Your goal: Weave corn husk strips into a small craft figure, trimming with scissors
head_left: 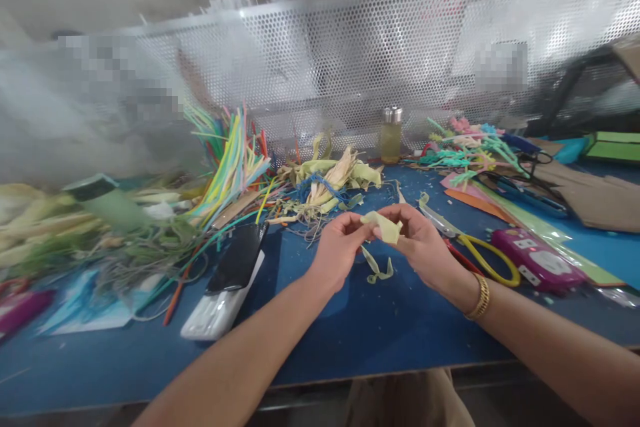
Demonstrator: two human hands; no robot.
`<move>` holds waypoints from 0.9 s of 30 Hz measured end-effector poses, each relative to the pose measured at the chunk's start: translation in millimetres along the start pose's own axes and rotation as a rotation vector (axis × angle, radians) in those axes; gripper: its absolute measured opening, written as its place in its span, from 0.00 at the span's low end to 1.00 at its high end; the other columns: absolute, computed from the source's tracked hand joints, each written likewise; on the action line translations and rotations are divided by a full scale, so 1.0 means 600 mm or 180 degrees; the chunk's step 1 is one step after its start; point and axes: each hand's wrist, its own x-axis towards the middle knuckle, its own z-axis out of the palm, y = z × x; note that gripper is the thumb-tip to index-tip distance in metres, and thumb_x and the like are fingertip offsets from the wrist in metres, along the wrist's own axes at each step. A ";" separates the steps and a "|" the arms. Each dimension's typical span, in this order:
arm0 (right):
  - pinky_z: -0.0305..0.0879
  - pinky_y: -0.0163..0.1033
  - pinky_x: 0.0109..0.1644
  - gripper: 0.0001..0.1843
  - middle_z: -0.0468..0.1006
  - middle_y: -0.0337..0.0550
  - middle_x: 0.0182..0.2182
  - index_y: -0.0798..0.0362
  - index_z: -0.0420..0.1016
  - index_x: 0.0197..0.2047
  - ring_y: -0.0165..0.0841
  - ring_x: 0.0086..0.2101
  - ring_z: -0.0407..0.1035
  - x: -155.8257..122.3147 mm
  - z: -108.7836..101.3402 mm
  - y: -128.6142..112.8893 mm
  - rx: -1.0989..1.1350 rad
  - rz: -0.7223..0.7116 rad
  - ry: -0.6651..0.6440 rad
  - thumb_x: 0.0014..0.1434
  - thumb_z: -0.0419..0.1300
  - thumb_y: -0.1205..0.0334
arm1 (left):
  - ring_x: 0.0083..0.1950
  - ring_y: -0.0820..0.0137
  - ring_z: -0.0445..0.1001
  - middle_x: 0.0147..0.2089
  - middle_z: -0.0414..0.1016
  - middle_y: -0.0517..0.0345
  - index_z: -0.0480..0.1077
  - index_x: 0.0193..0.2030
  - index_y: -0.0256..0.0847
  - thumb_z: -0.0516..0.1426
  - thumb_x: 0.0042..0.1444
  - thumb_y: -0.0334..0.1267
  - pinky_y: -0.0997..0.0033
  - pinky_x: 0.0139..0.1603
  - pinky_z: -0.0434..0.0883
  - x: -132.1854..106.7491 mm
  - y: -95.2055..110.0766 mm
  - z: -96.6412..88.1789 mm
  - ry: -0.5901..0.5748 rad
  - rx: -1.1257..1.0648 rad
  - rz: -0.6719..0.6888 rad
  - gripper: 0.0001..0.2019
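Observation:
Between both hands, above the blue tabletop (340, 337), is a pale yellow-green piece of corn husk (387, 228). My left hand (340, 247) pinches its left side. Closed on the right side of the same piece is my right hand (425, 247), with a gold bracelet at the wrist. A thin curled strip of husk (380, 272) lies on the table just below the hands. Behind them sits a heap of dried corn husks (340, 177) with blue string tangled in it. Yellow-handled scissors (487, 257) lie close to the right hand, partly hidden by it.
A black phone (237, 259) rests on a white box left of my arm. Colourful pipe cleaners (235, 163) stand behind it. A purple glue gun-like device (535, 260) lies at right. A jar (391, 137) stands before the perforated metal screen (350, 47).

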 end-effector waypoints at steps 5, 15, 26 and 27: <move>0.66 0.41 0.40 0.07 0.78 0.42 0.30 0.50 0.77 0.33 0.34 0.32 0.70 -0.002 -0.001 -0.005 -0.0324 -0.0326 0.0136 0.55 0.67 0.55 | 0.25 0.77 0.62 0.25 0.72 0.61 0.71 0.27 0.39 0.67 0.44 0.43 0.74 0.26 0.58 0.001 0.000 -0.002 -0.0083 0.0345 0.0072 0.12; 0.62 0.37 0.35 0.15 0.73 0.37 0.26 0.52 0.75 0.30 0.29 0.28 0.64 0.011 -0.004 0.000 0.0277 0.0142 0.0417 0.51 0.69 0.49 | 0.24 0.78 0.63 0.26 0.71 0.62 0.70 0.27 0.39 0.66 0.45 0.41 0.76 0.25 0.59 0.010 0.003 -0.011 0.0038 0.0398 -0.0179 0.11; 0.64 0.43 0.45 0.12 0.79 0.50 0.39 0.53 0.76 0.42 0.40 0.40 0.72 0.006 -0.147 -0.047 -0.3371 -0.0055 0.0109 0.61 0.60 0.55 | 0.30 0.75 0.72 0.28 0.74 0.61 0.71 0.28 0.39 0.72 0.36 0.42 0.79 0.27 0.65 0.031 0.013 -0.039 0.0229 0.0011 -0.0342 0.17; 0.64 0.45 0.45 0.12 0.79 0.54 0.39 0.54 0.77 0.42 0.44 0.42 0.72 -0.009 -0.159 -0.049 -0.4062 0.0058 0.0117 0.61 0.58 0.56 | 0.29 0.76 0.71 0.28 0.74 0.62 0.70 0.28 0.39 0.72 0.36 0.42 0.79 0.27 0.65 0.031 0.014 -0.039 0.0236 -0.0037 -0.0358 0.18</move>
